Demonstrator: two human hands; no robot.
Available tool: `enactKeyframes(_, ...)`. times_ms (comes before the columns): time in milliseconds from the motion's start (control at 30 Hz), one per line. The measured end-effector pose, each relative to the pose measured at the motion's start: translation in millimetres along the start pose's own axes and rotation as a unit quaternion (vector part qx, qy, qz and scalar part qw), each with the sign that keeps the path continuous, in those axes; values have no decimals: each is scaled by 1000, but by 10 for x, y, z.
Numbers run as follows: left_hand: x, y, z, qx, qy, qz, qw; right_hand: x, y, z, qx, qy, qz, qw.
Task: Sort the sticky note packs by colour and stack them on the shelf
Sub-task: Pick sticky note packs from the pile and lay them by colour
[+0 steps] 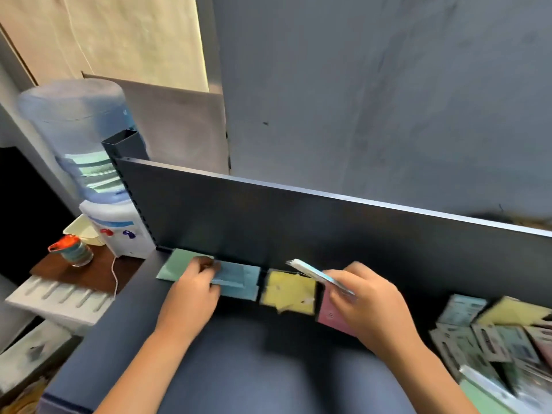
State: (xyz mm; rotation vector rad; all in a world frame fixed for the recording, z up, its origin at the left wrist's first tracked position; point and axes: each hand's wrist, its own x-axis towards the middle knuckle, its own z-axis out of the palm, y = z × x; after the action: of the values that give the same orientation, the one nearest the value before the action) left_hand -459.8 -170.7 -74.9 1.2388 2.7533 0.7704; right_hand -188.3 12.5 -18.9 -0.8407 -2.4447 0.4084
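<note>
Blue pack in right hand, shelf edge

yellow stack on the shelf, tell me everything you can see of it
The yellow stack is a low pile of pale yellow sticky note packs lying flat on the dark shelf, against the back panel. The packs sit unevenly, with edges offset. It lies between the blue stack and the pink stack. Neither hand touches it.

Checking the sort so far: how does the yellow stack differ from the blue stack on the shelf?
The yellow stack lies untouched; the left hand rests on the blue stack. Yellow sits to the right, next to the pink stack; blue sits left, beside the green stack. Both lie flat against the shelf's back panel, their packs slightly askew.
</note>
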Motion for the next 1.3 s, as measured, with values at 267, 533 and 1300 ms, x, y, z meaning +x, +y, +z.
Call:
enactKeyframes(267, 271, -211, -54, 119, -188, 154, 963, 439, -791, 873, -58, -1, -24, 998)
enactKeyframes(533, 280, -334, -336, -144, -27, -14, 989, 431, -1058, 1383, -152, -133, -43, 978)
enactKeyframes(1300, -1001, 2731, 935, -95, -192, 262, 941, -994, 1589, -1466, -202, -53, 276, 938)
